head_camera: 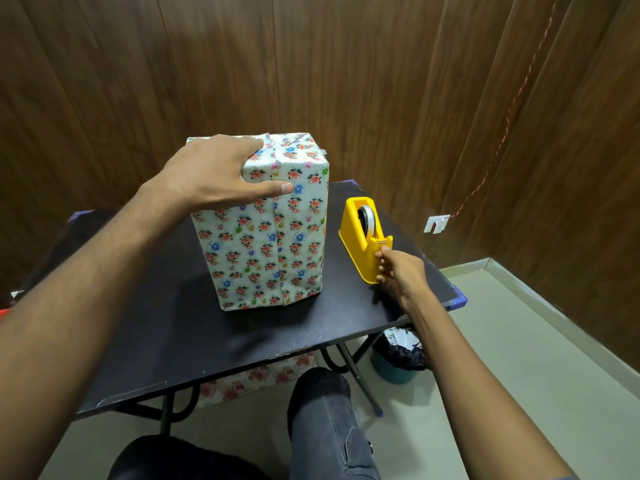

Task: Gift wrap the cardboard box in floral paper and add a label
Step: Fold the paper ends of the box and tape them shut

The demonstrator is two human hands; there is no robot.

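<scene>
Two bare hands at work; left hand (pixel 211 174) spread flat on the top near corner of the tall upright box wrapped in white paper printed with small red and blue flowers (pixel 273 233), fingers straight across the top face, thumb (pixel 273 188) laid straight along the front face just under the top edge; nothing curled, nothing pinched; right hand (pixel 398 271) low at the right, fingers (pixel 381 268) curled against the near end of the yellow plastic tape dispenser (pixel 363 240), fingertips gathered just below the cutter edge; cannot tell whether tape is pinched between them.

Wrapped box standing on end near the middle of the small black folding table (pixel 166 327), a vertical paper seam running down the front face, folds meeting on top beside the left hand; dispenser just to the right of the box, apart from it, near the table's right edge, a roll of clear tape (pixel 367 220) seated in its well.

Beneath the table, more sheets of the same flowered paper (pixel 263 379) on the floor between the black metal legs; right of them a teal bin lined with a black bag (pixel 398 358); at the bottom of the view, two knees in dark trousers (pixel 325 410); behind everything, dark wood-panelled walls (pixel 311 64), a thin red-and-white twisted cord (pixel 512 112) running down the right wall to a small white wall plate (pixel 435 224); pale green floor (pixel 519 341) on the right.
</scene>
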